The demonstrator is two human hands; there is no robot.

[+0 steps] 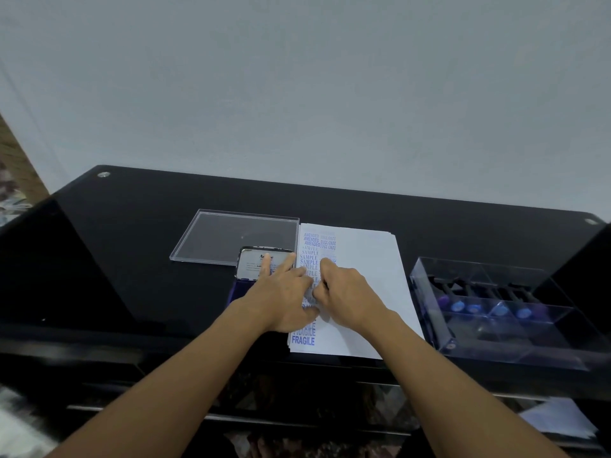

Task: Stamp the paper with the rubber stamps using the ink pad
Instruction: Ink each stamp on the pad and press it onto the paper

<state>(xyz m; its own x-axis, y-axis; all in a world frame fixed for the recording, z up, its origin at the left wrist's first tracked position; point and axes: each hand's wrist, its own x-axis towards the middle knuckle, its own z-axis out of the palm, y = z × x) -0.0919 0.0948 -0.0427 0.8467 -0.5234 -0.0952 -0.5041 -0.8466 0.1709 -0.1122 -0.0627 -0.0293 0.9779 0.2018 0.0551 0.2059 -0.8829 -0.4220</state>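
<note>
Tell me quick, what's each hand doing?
Left hand: open, flat on the paper edge.
Right hand: fingers curled; cannot tell if it holds anything.

- This looks like a plain desk corner for paperwork, in a home or a small office; which of the two, I cannot tell.
- A black glass table [132, 242] with a round metal fitting [104, 174] at its far corner stands against a bare pale wall [297, 94].
- On the table lies a stack of white paper [363, 276], stamped in blue with words such as AMENDED, SAMPLE and FRAGILE.
- At the right, a clear plastic box [426, 312] holds rubber stamps [458, 305] in compartments.
- A flat clear lid [231, 236] and an open ink pad [248, 262] lie left of the paper.
- At the far left a patterned floor [10, 190] shows, which speaks more for a home.
</note>
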